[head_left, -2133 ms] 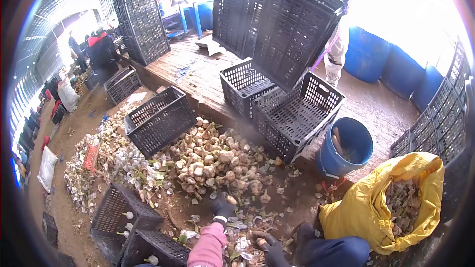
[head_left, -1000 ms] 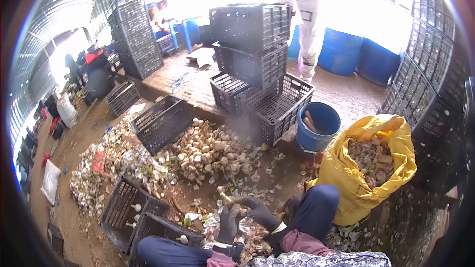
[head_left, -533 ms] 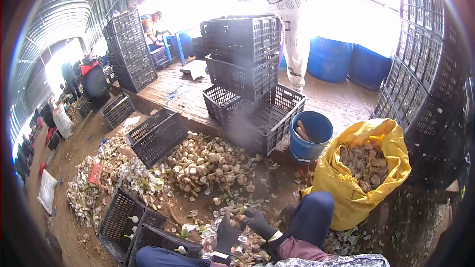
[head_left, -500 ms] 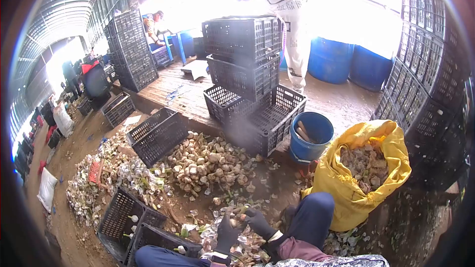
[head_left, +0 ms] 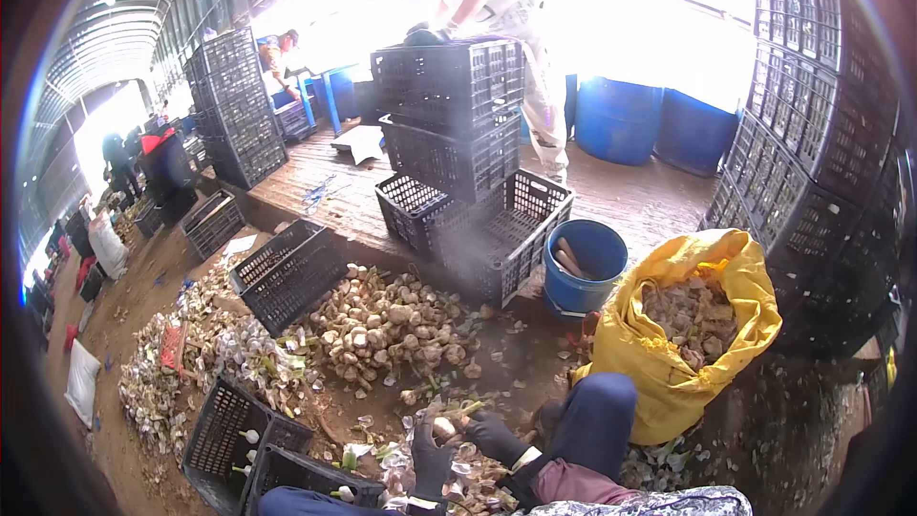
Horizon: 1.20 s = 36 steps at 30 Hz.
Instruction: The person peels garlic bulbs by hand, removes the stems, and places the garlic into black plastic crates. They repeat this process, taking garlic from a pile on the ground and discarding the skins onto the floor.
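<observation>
Low in the view, my left hand [head_left: 432,459], in a dark glove, is closed round a garlic bulb [head_left: 444,427]. Against the bulb's right side, my right hand [head_left: 495,438], also dark-gloved, has its fingers closed by the green-tipped stem [head_left: 472,408]; how much of it they grip is hard to see. Peeled skins [head_left: 468,478] lie beneath both hands. Beyond them a heap of garlic bulbs [head_left: 392,325] rests on the ground. Two black crates [head_left: 224,430] stand at the lower left, with a few pale bulbs in them.
A yellow sack [head_left: 621,363] of skins and a blue bucket [head_left: 585,268] stand on the right. Black crates [head_left: 449,158] are stacked ahead, with a person [head_left: 540,67] leaning over them. More crates [head_left: 793,134] rise at the far right. Another person [head_left: 272,57] is farther back.
The person behind the stacked crates has moved left and put their hands on top. My left hand has shifted slightly left and the bulb shows more clearly. The camera view has turned a little.
</observation>
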Available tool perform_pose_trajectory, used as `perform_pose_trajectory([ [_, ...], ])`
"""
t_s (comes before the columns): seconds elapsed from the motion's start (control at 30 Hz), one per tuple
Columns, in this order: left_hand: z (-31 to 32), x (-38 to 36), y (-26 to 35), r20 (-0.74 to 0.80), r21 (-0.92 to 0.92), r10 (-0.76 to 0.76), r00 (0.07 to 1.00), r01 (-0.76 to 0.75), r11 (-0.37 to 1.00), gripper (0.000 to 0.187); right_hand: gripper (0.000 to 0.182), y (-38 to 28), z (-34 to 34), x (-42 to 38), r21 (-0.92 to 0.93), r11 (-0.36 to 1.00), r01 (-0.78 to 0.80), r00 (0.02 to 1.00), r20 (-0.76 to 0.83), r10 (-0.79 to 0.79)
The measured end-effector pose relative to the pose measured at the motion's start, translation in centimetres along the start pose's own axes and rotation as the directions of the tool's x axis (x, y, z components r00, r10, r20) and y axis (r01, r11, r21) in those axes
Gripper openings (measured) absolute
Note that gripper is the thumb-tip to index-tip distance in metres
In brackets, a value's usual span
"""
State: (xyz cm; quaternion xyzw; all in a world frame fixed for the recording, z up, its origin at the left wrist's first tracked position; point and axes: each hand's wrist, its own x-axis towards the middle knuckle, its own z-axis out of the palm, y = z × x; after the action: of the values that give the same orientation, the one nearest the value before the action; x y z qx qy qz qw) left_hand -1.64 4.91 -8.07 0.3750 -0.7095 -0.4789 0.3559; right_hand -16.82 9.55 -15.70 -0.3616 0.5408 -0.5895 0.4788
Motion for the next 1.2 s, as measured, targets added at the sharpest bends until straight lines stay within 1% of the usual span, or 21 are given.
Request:
perform_pose_trajectory([
  [0.07, 0.1, -0.2, 0.3, -0.011, 0.022, -0.077, 0.997, 0.077, 0.997, 0.085, 0.034, -1.7, 0.2, -0.5, 0.007, 0.998, -0.058, 0.998, 0.013, 0.058],
  [0.1, 0.3, -0.3, 0.4, -0.001, -0.22, -0.119, 0.993, 0.116, 0.968, 0.088, 0.036, -2.5, 0.3, -0.7, -0.031, 0.998, -0.063, 0.998, 0.016, 0.063],
  [0.13, 0.4, -0.3, 0.6, -0.017, -0.186, -0.096, 0.995, 0.091, 0.978, 0.09, 0.037, -3.0, 0.1, -0.8, -0.068, 0.995, -0.07, 0.997, 0.018, 0.071],
  [0.23, 0.6, -0.1, 0.0, -0.02, -0.3, -0.107, 0.994, 0.096, 0.949, 0.087, 0.038, -3.6, 0.0, -1.0, -0.213, 0.962, 0.171, 0.984, 0.082, -0.157],
  [0.3, 0.3, 0.1, 0.0, 0.021, -0.329, -0.111, 0.994, 0.111, 0.938, 0.082, 0.037, -3.3, 0.1, -0.3, -0.174, 0.956, 0.237, 0.971, 0.071, -0.228],
  [0.4, 0.4, 1.0, 3.5, -0.05, 0.046, 0.081, 0.995, -0.079, 0.996, 0.071, 0.031, -2.3, -0.1, 0.2, -0.252, 0.919, 0.303, 0.953, 0.055, -0.298],
  [0.43, 0.3, 0.7, 3.7, -0.034, 0.214, 0.154, 0.988, -0.143, 0.966, 0.068, 0.029, -2.0, -0.3, 0.1, -0.363, 0.862, 0.354, 0.932, 0.059, -0.357],
  [0.5, 1.3, 0.8, 0.8, -0.059, 0.109, 0.092, 0.994, -0.085, 0.99, 0.064, 0.025, -1.3, -1.3, 0.1, -0.628, 0.623, 0.467, 0.853, 0.133, -0.505],
  [0.57, 1.3, 0.4, 0.3, -0.084, 0.119, 0.049, 0.995, -0.039, 0.992, 0.063, 0.022, 2.2, -2.2, 1.1, -0.733, 0.429, 0.528, 0.796, 0.251, -0.551],
  [0.6, 1.0, 0.6, 1.3, -0.096, 0.228, 0.182, 0.979, -0.157, 0.961, 0.063, 0.023, -0.1, -1.9, 0.7, -0.602, 0.658, 0.453, 0.874, 0.152, -0.462],
  [0.63, 0.8, 1.0, 3.6, -0.072, 0.073, 0.101, 0.992, -0.096, 0.993, 0.067, 0.024, -2.7, -1.0, 0.2, -0.198, 0.955, 0.221, 0.975, 0.047, -0.216],
  [0.67, 0.5, 1.0, 2.9, -0.042, 0.08, 0.093, 0.995, -0.09, 0.993, 0.073, 0.025, -4.9, 0.2, -0.3, 0.244, 0.97, -0.016, 1.0, 0.026, 0.01],
  [0.7, 0.6, 1.0, 1.4, -0.022, 0.0, 0.068, 0.997, -0.068, 0.998, 0.079, 0.027, -6.6, 1.0, -0.7, 0.468, 0.873, -0.137, 0.99, 0.037, 0.136],
  [0.77, 0.7, 1.0, 2.4, -0.021, -0.243, -0.008, 1.0, 0.002, 0.97, 0.08, 0.022, -7.0, 1.3, -0.7, 0.482, 0.868, -0.122, 0.991, 0.004, 0.137],
  [0.8, 0.8, 0.9, 2.2, 0.007, -0.434, -0.098, 0.995, 0.092, 0.896, 0.078, 0.027, -5.2, 0.9, -0.4, 0.383, 0.919, -0.091, 0.992, -0.042, 0.116],
  [0.87, 0.2, 0.9, 3.0, 0.078, -0.594, -0.18, 0.981, 0.191, 0.781, 0.077, 0.032, -5.3, 0.7, -0.6, -0.092, 0.989, 0.119, 0.987, -0.099, -0.128],
  [0.93, -0.3, 0.7, 2.9, 0.127, -0.651, -0.154, 0.98, 0.199, 0.732, 0.064, 0.037, -7.4, 0.9, -0.6, -0.476, 0.817, 0.326, 0.912, -0.069, -0.404],
  [1.0, -0.4, 0.3, -2.5, 0.275, -0.885, -0.187, 0.943, 0.325, 0.333, 0.06, 0.032, -8.6, 1.0, -0.8, -0.598, 0.73, 0.332, 0.893, -0.05, -0.447],
  [1.07, -0.4, 1.0, 1.8, 0.273, -0.86, -0.262, 0.925, 0.357, 0.365, 0.05, 0.024, -9.2, 1.1, -0.8, -0.658, 0.655, 0.372, 0.857, -0.028, -0.515],
  [1.17, -0.9, 0.7, 0.7, 0.32, -0.883, -0.18, 0.93, 0.361, 0.299, 0.05, 0.026, -10.7, 1.6, -1.6, -0.704, 0.616, 0.354, 0.889, 0.049, -0.455],
  [1.2, -1.1, 0.4, 0.3, 0.269, -0.807, -0.21, 0.94, 0.339, 0.483, 0.052, 0.03, -11.4, 1.8, -1.9, -0.739, 0.587, 0.332, 0.91, 0.088, -0.404],
])
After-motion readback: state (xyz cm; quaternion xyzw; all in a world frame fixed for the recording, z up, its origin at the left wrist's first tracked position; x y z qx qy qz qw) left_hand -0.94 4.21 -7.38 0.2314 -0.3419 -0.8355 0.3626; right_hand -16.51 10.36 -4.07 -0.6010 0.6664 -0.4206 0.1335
